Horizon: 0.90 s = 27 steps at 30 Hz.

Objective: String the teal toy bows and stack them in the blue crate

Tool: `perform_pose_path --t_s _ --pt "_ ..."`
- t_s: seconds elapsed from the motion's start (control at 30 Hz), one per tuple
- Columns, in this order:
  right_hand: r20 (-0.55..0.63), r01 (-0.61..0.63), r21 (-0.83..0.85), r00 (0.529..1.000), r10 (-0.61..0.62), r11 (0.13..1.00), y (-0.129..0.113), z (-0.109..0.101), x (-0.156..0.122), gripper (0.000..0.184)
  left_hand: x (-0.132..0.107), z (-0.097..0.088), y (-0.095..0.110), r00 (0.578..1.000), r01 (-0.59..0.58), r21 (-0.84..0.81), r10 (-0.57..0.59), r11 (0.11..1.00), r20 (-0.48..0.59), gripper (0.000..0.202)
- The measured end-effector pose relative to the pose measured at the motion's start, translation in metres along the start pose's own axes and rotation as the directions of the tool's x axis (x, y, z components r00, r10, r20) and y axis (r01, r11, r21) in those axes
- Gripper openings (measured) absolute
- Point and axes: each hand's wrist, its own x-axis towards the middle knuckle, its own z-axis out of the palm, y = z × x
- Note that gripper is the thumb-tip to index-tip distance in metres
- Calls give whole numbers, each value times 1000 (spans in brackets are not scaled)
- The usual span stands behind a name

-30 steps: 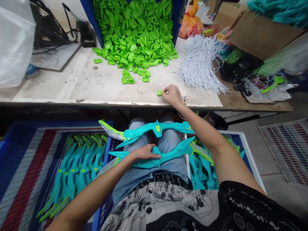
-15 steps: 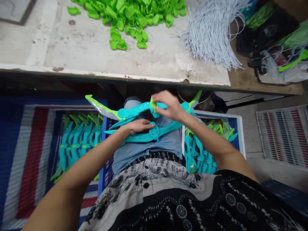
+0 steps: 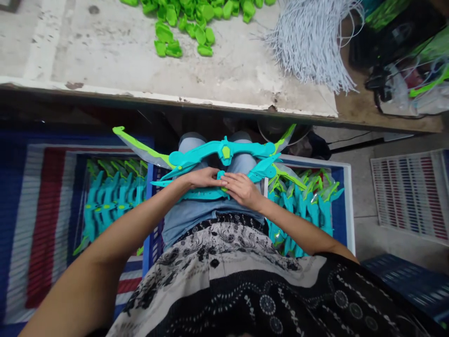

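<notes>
Two teal toy bows lie across my lap. The far bow [image 3: 210,152] has a green clip at its middle and green-tipped limbs. The near bow [image 3: 261,169] lies under both hands. My left hand [image 3: 199,178] presses down on its middle, fingers curled over it. My right hand [image 3: 241,188] meets it from the right, fingers pressed on the same spot; the small green piece it carried is hidden beneath them.
A worn table [image 3: 105,51] runs along the top, with loose green plastic pieces [image 3: 182,28] and a bundle of white cords [image 3: 308,42]. Crates of teal bows stand at my left [image 3: 112,196] and right [image 3: 308,206]. A striped mat [image 3: 38,210] lies left.
My right hand picked a green piece off the table, carried it down to my lap and now presses on the near bow's middle. The view tilted downward.
</notes>
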Motion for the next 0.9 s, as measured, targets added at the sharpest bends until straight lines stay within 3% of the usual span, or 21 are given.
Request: perform_pose_path --t_s 0.1,0.2,0.27,0.4,0.57,0.67,0.73,0.8,0.83,0.87,0.9 --pt "-66 -138 76 987 143 988 -8 9 -5 21 -1 1 -2 997 -24 137 34 990 -69 48" --pt "-100 -392 67 912 397 917 -13 12 -5 38 -2 4 1 997 -35 179 48 983 -66 45" --pt "-21 -499 11 866 499 867 -15 10 -2 54 -2 6 4 997 -16 163 29 987 -76 44" --pt "150 -516 -68 841 520 854 -12 8 5 59 -1 8 4 991 49 124 -32 991 -134 44" --pt "154 -566 -38 811 565 823 -10 18 8 58 -3 9 1 990 48 70 -38 996 -132 42" --pt "173 -524 -11 838 518 851 -11 13 12 55 -10 8 8 986 47 182 -17 982 -163 45" --pt "122 -446 35 890 439 894 -2 -4 19 44 -16 4 14 984 48 280 3 959 -179 50" --pt "-54 -408 23 911 409 913 22 -38 28 31 -22 -3 18 983 74 350 -9 934 -185 58" --pt "-177 -440 -20 885 430 898 40 -60 32 28 -25 -6 18 982 95 385 -24 918 -187 62" --pt "-304 -510 -81 831 466 857 62 -84 35 28 -28 -10 18 980 120 426 -39 897 -193 66" --pt "-432 -624 -134 736 521 770 87 -110 37 27 -30 -12 17 979 142 470 -53 871 -197 68"
